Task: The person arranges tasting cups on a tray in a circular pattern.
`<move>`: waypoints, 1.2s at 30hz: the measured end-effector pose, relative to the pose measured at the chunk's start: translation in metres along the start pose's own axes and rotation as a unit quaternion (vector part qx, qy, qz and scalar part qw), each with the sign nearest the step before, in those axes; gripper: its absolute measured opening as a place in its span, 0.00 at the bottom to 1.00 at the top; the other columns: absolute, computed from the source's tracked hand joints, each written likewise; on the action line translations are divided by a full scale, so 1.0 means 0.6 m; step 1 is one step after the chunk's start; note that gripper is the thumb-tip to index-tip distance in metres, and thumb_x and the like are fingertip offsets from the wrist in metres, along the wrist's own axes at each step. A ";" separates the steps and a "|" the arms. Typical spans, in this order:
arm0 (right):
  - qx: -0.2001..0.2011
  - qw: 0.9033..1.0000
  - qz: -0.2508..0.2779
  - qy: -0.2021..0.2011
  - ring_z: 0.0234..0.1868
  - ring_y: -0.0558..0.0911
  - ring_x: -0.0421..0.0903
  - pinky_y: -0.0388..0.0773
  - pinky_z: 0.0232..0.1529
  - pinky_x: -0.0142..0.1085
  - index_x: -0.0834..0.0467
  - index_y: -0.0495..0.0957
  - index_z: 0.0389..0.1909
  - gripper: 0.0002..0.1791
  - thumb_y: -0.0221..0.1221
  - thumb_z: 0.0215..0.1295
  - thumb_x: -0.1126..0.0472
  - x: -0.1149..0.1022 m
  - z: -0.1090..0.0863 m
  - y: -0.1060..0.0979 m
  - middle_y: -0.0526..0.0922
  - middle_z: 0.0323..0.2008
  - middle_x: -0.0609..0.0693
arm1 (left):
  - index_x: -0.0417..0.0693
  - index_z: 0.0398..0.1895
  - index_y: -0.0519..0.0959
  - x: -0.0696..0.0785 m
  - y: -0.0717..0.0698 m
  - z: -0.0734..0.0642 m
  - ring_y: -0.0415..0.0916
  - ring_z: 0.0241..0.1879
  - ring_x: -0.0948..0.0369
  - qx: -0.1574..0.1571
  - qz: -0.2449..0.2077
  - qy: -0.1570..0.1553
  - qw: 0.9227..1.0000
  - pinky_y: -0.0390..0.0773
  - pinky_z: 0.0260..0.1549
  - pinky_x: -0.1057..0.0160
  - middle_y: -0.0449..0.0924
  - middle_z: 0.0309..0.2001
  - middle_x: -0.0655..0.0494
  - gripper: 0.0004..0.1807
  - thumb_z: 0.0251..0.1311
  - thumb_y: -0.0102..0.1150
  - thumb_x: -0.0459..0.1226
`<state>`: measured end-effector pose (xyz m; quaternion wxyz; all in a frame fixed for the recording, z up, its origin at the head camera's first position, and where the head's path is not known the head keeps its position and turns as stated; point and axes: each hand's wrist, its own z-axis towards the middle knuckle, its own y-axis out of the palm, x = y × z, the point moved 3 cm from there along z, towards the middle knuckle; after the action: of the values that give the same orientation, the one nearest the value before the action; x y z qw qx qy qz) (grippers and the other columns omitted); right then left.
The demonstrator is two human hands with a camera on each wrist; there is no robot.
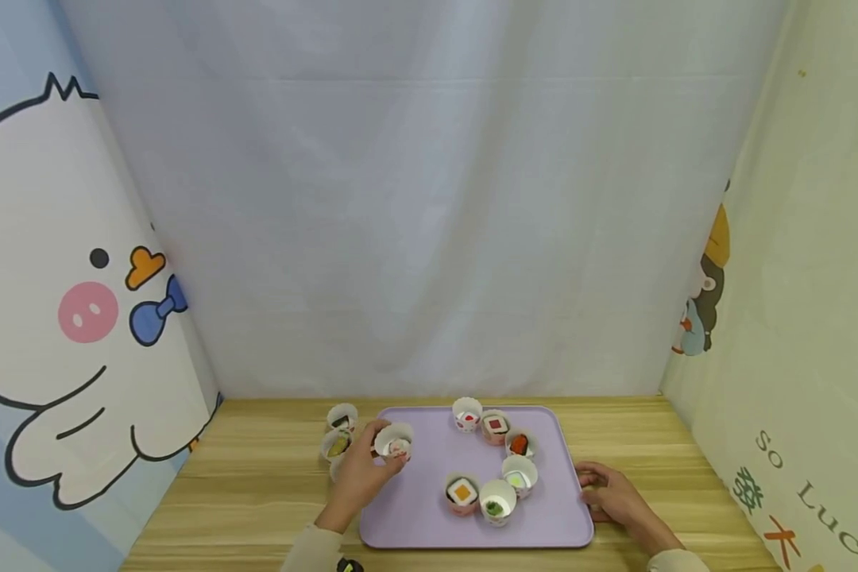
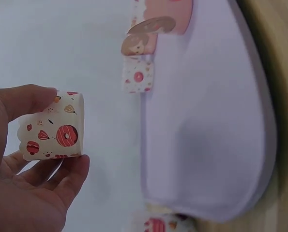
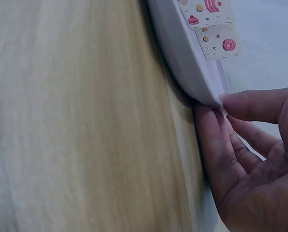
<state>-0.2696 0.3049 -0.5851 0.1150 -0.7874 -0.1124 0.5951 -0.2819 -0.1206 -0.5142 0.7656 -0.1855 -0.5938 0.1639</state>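
My left hand [image 1: 359, 475] grips a paper baking cup [image 1: 395, 434] above the left part of the lilac tray [image 1: 407, 508]. Something pale with a pinkish tint shows inside that cup. In the left wrist view the held cup [image 2: 52, 130] has printed doughnuts on its side, with the thumb on one side and fingers on the other. At the tray's right edge, my right hand [image 1: 612, 494] pinches the rim. The right wrist view has its thumb over the tray rim [image 3: 202, 77] and fingers beneath it.
Several filled paper cups stand on the tray, among them a cup with orange-red filling [image 1: 520, 445] and one with green [image 1: 496, 504]. More cups, such as one with a yellowish filling [image 1: 337, 446], stand left of the tray on the wooden table [image 1: 257, 477]. Cloth walls [image 1: 429, 238] enclose the table.
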 end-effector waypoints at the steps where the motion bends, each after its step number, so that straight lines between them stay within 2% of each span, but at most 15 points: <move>1: -0.004 1.000 -0.001 -0.003 0.35 0.79 0.46 0.82 0.30 0.42 0.67 0.69 0.63 0.32 0.58 0.53 0.77 0.000 0.000 0.000 0.77 0.43 0.55 | 0.45 0.61 0.71 -0.003 0.007 0.000 0.79 0.47 0.55 -0.006 0.000 -0.005 1.000 0.81 0.47 0.55 0.81 0.48 0.49 0.30 0.53 0.69 0.37; 7: -0.014 1.000 0.003 -0.003 0.35 0.79 0.45 0.82 0.30 0.42 0.67 0.69 0.63 0.32 0.58 0.53 0.76 0.002 0.001 -0.001 0.78 0.42 0.54 | 0.44 0.59 0.72 -0.017 0.044 0.002 0.78 0.48 0.55 -0.033 0.016 -0.018 0.999 0.79 0.48 0.55 0.82 0.49 0.48 0.31 0.50 0.69 0.38; 11: -0.028 1.000 0.000 -0.001 0.35 0.79 0.45 0.83 0.31 0.41 0.68 0.67 0.64 0.33 0.58 0.54 0.76 0.001 0.000 -0.002 0.78 0.42 0.53 | 0.44 0.59 0.72 -0.022 0.061 0.001 0.78 0.44 0.56 -0.046 0.038 -0.012 0.998 0.78 0.41 0.60 0.82 0.49 0.47 0.31 0.50 0.69 0.38; 15: -0.021 1.000 -0.001 0.001 0.35 0.80 0.45 0.82 0.31 0.41 0.68 0.67 0.64 0.33 0.58 0.53 0.76 0.000 0.000 -0.001 0.78 0.43 0.54 | 0.43 0.58 0.72 -0.028 0.076 0.001 0.74 0.36 0.60 -0.053 0.052 -0.004 0.997 0.73 0.34 0.65 0.83 0.47 0.46 0.31 0.49 0.69 0.37; 20: -0.004 1.000 -0.001 -0.002 0.34 0.79 0.46 0.82 0.29 0.43 0.68 0.69 0.63 0.32 0.58 0.53 0.77 0.000 0.000 0.001 0.78 0.43 0.56 | 0.40 0.58 0.72 -0.041 0.096 0.003 0.69 0.31 0.64 -0.064 0.049 -0.005 0.997 0.69 0.29 0.68 0.82 0.44 0.47 0.31 0.49 0.70 0.35; 25: -0.001 1.000 0.002 -0.003 0.34 0.79 0.46 0.82 0.29 0.43 0.69 0.69 0.63 0.32 0.57 0.53 0.78 0.000 0.000 0.001 0.78 0.43 0.56 | 0.38 0.56 0.72 -0.048 0.115 0.001 0.67 0.28 0.67 -0.061 0.032 0.015 0.997 0.68 0.26 0.71 0.81 0.40 0.47 0.30 0.45 0.69 0.32; 30: 0.000 1.000 0.005 -0.003 0.34 0.79 0.46 0.82 0.29 0.42 0.68 0.69 0.63 0.32 0.57 0.53 0.78 0.000 -0.001 0.003 0.78 0.43 0.56 | 0.38 0.55 0.73 -0.053 0.127 0.000 0.67 0.27 0.67 -0.071 0.037 0.030 0.996 0.68 0.26 0.71 0.80 0.37 0.50 0.29 0.45 0.67 0.31; 36: 0.000 1.000 0.001 -0.004 0.34 0.79 0.46 0.82 0.29 0.42 0.68 0.69 0.63 0.32 0.57 0.53 0.77 -0.003 -0.002 0.002 0.78 0.43 0.56 | 0.39 0.56 0.72 -0.052 0.128 -0.007 0.67 0.28 0.67 -0.095 0.040 0.029 0.994 0.69 0.28 0.70 0.81 0.39 0.49 0.28 0.47 0.67 0.31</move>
<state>-0.2687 0.3033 -0.5836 0.1137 -0.7851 -0.1125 0.5983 -0.2877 -0.0685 -0.5784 0.7539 -0.2859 -0.5766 0.1319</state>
